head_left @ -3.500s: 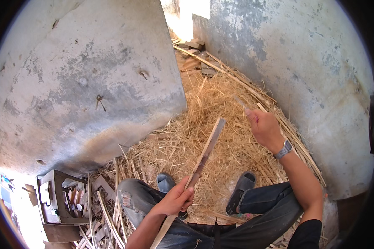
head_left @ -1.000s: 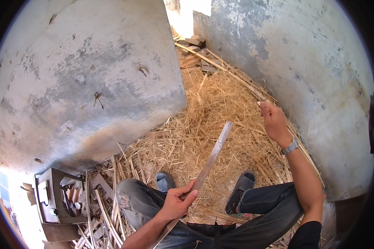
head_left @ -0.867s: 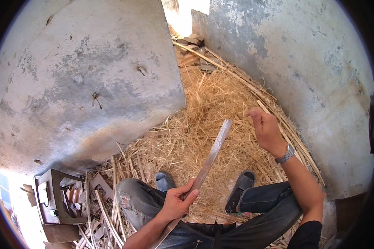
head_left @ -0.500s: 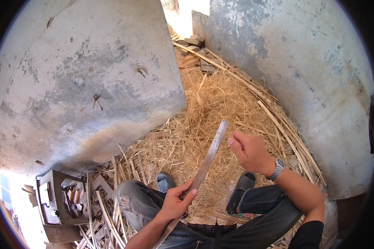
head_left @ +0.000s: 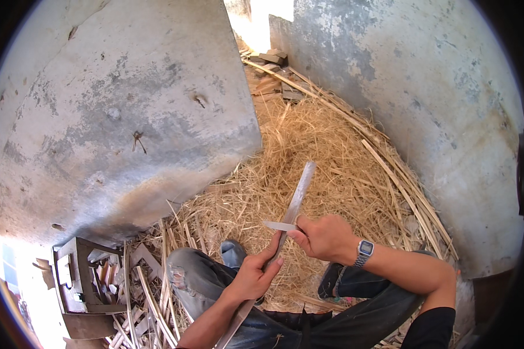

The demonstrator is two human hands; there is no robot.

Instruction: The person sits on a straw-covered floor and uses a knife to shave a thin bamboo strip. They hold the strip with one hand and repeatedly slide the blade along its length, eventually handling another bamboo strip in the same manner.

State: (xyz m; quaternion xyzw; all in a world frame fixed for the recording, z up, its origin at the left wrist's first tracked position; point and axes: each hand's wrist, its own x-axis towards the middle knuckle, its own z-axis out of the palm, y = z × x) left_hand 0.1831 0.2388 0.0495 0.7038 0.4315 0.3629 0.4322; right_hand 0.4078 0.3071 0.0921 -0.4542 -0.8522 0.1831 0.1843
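A long, flat split-bamboo strip runs from above my lap up and away over the floor. My left hand is closed round its middle, and its near end passes under my left forearm. My right hand grips a short, pale knife blade, whose handle is hidden in the fist. Just above my left fingers the blade lies across the strip, close against it. I wear a silver digital watch on the right wrist.
Curly bamboo shavings cover the floor between two worn plaster walls. Long slats lean along the right wall. At lower left a dark wooden frame stands beside scattered offcuts. My bent legs flank the work.
My right hand has come down and left from beside the strip's far end, turning so the blade shows across the strip. The strip has shifted slightly left; my left hand still grips it.
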